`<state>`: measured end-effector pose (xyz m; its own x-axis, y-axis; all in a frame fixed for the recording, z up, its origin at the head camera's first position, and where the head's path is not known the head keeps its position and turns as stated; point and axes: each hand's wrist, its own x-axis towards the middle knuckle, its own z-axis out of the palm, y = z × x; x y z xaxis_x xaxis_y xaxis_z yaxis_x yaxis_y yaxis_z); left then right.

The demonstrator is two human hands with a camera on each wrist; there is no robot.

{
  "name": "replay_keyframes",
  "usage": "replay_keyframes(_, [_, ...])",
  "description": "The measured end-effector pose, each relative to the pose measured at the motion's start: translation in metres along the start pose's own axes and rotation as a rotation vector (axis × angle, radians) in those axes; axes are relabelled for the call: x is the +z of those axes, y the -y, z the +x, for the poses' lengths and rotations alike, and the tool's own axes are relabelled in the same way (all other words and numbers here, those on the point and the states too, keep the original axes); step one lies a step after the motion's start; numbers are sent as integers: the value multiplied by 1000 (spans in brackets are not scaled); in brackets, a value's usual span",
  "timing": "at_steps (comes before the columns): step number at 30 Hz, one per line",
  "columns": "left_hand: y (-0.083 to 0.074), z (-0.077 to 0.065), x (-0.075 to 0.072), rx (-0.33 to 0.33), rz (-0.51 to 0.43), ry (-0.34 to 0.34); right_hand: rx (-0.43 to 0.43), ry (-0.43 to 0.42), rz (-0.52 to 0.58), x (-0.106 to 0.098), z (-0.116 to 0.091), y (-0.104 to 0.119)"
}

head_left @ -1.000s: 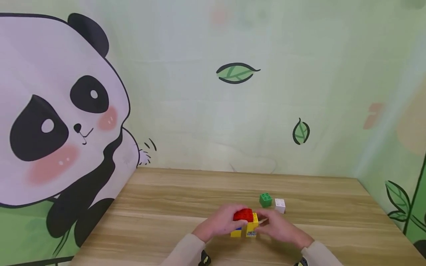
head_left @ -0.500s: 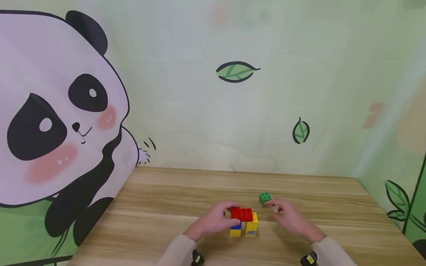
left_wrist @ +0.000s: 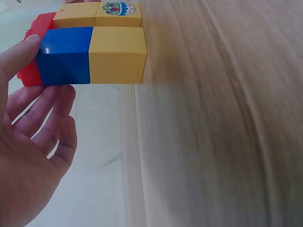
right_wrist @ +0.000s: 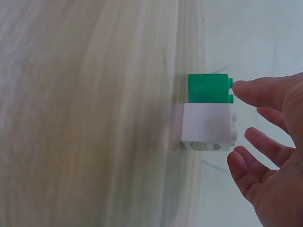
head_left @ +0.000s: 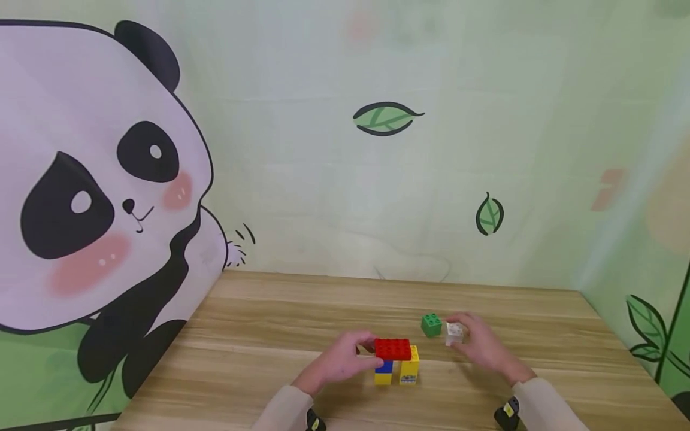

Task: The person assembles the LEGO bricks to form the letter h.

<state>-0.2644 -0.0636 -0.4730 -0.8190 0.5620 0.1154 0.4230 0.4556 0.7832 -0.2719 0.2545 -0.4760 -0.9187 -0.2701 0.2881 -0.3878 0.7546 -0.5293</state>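
Note:
A small arch of toy building bricks stands on the table. Its red brick (head_left: 392, 349) lies across a left pillar, a blue brick (left_wrist: 65, 56) on a yellow brick (left_wrist: 117, 56), and a yellow right pillar (head_left: 409, 365) with a printed picture. My left hand (head_left: 338, 359) holds the red brick's left end, thumb on the near side and fingertips at the far side. Further back, my right hand (head_left: 482, 346) hovers at a white brick (right_wrist: 207, 122), thumb and fingers spread apart on either side of its studded top. Beside it sits a green brick (head_left: 431, 324).
The wooden table (head_left: 269, 335) runs back to a pale green printed wall cloth (head_left: 302, 179) with leaves. A large panda (head_left: 108, 179) is printed at the left. Dark wrist cameras sit under both sleeves (head_left: 550, 407).
My right hand has left the yellow pillar and moved right and back to the white brick. My left hand stays at the red brick, its fingers drawn back to the left end.

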Motion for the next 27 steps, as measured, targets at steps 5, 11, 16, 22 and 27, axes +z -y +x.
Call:
replay_keyframes(5, [1, 0, 0, -4, 2, 1, 50, 26, 34, 0, 3, -4])
replay_keyframes(11, [-2, -1, -1, -13, 19, 1, 85, 49, 38, 2, 6, -10])
replay_keyframes(16, [-2, -2, 0, -21, 26, -2, 62, 62, 73, 5, 8, -15])
replay_keyframes(22, [0, -1, 0, -31, 36, 1, 100, 70, 63, 9, 9, -22])
replay_keyframes(27, [1, -1, 0, -36, 23, 4, 109, 67, 50, 10, 7, -24])
